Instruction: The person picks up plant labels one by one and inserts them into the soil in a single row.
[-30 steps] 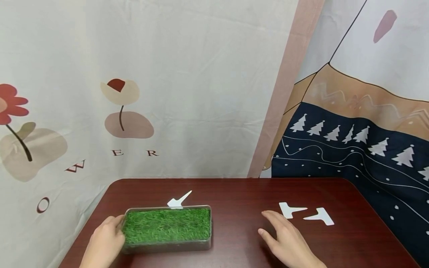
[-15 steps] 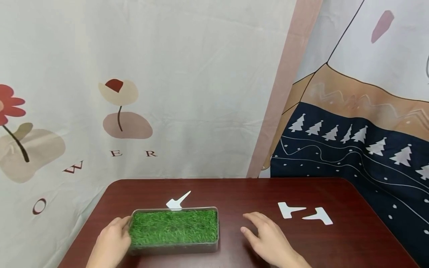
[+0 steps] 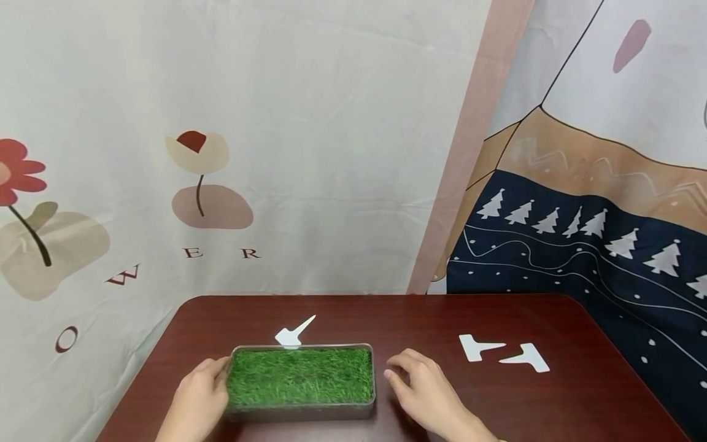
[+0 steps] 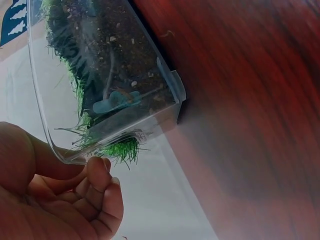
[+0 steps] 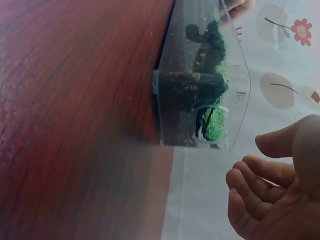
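A clear plastic box (image 3: 302, 414) filled with dark soil and topped with green artificial-looking grass (image 3: 301, 376) stands on the table, its long side toward me. My left hand (image 3: 200, 396) pinches the rim at the box's left end; the left wrist view shows the thumb and curled fingers (image 4: 98, 172) at the rim corner. Off the box's right end, a small gap away, is my right hand (image 3: 422, 393), which holds nothing. Its fingers (image 5: 250, 192) bend loosely in the right wrist view. Through the wall, a light blue piece (image 4: 117, 101) shows against the soil.
Behind the box lies a white T-shaped plant label (image 3: 294, 333), its lower end overlapped by the rim. Two more white plant labels (image 3: 477, 348) lie at the right on the dark red table (image 3: 409, 319). A printed cloth (image 3: 331, 153) hangs behind the table's back edge.
The box has slid right across the table with my left hand on its rim. My right hand has moved left, close to the box's right end. The labels have stayed put.
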Motion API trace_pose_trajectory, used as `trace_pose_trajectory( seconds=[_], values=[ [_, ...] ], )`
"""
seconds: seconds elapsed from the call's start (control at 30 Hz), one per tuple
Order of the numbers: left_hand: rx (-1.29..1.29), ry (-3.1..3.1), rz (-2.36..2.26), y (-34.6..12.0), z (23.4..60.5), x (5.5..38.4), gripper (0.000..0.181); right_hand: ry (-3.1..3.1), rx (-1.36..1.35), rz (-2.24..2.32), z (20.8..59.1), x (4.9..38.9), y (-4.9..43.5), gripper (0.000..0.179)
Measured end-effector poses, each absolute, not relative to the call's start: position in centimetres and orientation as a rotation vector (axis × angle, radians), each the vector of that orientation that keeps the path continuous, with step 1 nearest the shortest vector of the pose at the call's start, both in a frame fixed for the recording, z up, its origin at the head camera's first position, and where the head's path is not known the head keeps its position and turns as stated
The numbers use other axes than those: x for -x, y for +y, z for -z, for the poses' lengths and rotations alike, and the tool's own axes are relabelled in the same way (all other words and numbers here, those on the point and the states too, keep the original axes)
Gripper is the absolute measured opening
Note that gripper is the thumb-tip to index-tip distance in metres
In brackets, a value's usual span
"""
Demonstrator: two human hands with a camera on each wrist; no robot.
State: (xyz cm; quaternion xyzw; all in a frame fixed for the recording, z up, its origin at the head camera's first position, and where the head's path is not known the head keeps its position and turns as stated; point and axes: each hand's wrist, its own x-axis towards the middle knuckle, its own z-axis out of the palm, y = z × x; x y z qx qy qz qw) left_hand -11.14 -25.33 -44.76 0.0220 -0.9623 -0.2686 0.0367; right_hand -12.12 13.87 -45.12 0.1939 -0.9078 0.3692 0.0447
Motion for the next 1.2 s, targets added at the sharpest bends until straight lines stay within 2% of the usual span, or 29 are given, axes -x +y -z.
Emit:
trace_pose_trajectory(
  seconds=[0.3,1.2],
  values=[
    [-0.021,-2.921,0.843,-24.1,44.7,10.9,0.034,-2.741,-0.596,-1.048,45.3,12.3,13.6,0.006],
    [0.036,-2.891,0.971,-20.2,44.7,10.8,0.032,-2.868,-0.533,-1.177,45.0,12.5,17.4,0.014]
  ],
)
